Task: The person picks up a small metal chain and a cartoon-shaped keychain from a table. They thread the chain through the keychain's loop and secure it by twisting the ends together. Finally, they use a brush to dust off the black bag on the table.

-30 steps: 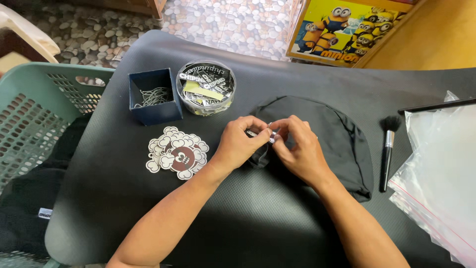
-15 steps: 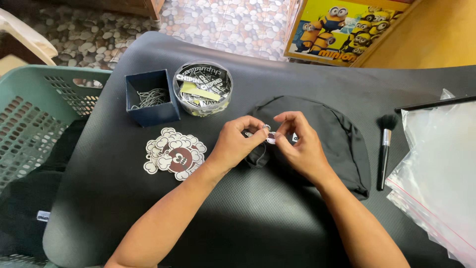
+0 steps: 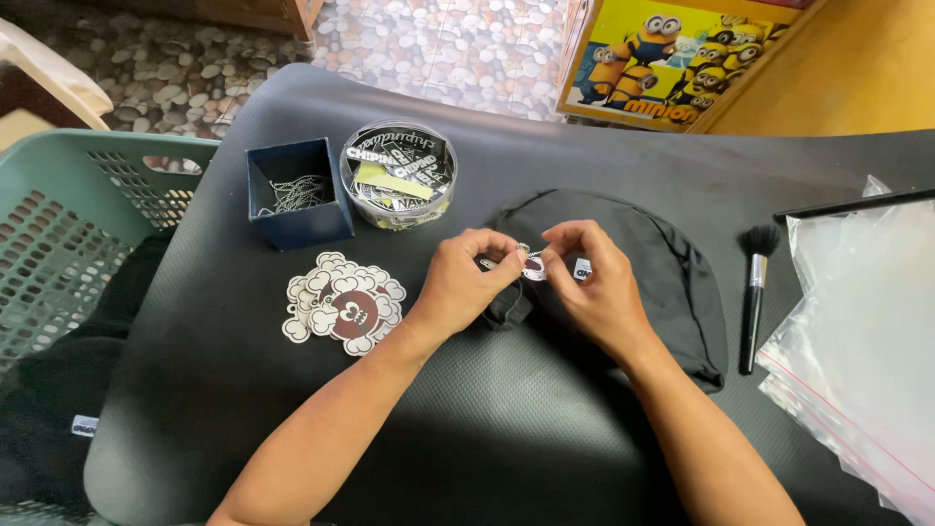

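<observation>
Both hands met over a black beanie that lay flat at the middle of the dark table. The left hand and the right hand were each pinched shut on a small round tag with a fine bead chain (too small to make out in detail), held between the fingertips just above the beanie's near edge. At ten o'clock from the hands stood a navy box of chains beside a round clear tub of stickers. At nine o'clock lay a stack of cloud-shaped tags. At three o'clock lay a black brush, with clear zip bags beyond it. A green basket stood off the table's left edge.
</observation>
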